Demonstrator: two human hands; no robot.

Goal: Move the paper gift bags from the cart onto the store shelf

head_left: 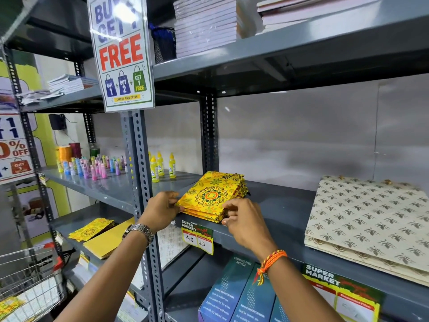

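Left hand (162, 209) pinching the near-left corner of the yellow bags (212, 196), right hand (243, 220) gripping the front edge. Stack flat on the shelf (274, 219) at its lip, likely being squared. Cart (27, 282) low left.

place: shop | cues: offer sign (120, 52), price tag (197, 238), stocked steel shelf (267, 231)

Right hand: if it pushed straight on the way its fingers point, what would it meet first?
The right hand points left into the near edge of the stack of yellow floral-patterned paper gift bags, which its fingertips already seem to touch.
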